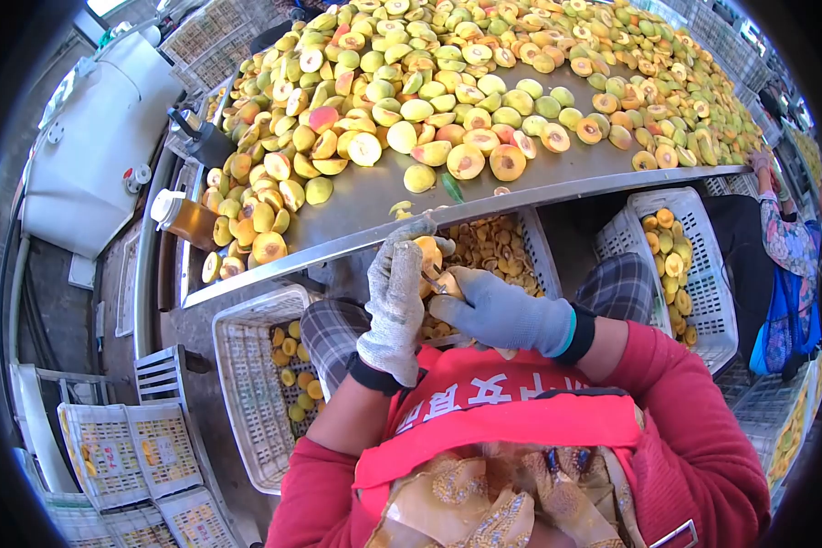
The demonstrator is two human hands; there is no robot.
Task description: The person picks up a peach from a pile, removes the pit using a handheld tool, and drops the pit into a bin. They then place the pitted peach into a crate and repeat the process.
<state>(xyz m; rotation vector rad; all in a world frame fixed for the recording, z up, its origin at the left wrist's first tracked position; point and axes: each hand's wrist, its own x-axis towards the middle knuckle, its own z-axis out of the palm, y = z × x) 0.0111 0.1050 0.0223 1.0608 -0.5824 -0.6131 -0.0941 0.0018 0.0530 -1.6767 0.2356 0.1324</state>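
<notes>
Steel work table (374, 196) runs across the top of the view, heaped with peach halves (447, 82), cut faces mostly up, yellow-green skin, some red at the pit cavity. The near edge of the table is bare metal.

Left hand (395, 301), in a white knit glove, is raised just below the table edge. Its fingers are wrapped around a peach (427, 252), thumb side toward the body. The peach is held in the air over the lap, between the table edge and the apron, not resting on anything.

Right hand (498, 315), in a grey glove with a teal cuff, has its fingers curled closed on a small tool (432, 281). Only the tip shows, pressed against the lower side of the peach. Tool type: cannot tell. The two hands are touching around the fruit.

Below the hands:
- middle crate (541, 260), white plastic, sits under the table and holds fruit pieces
- left crate (247, 365) is beside the left knee, with a few pieces on the bottom
- right crate (703, 301) is beside the right knee, with halves piled at the far end

An amber bottle (184, 217) with a white cap lies at the table's left end. A white tank (91, 137) sits far left. A co-worker's floral sleeve (788, 245) is at the table's right end, well apart.
</notes>
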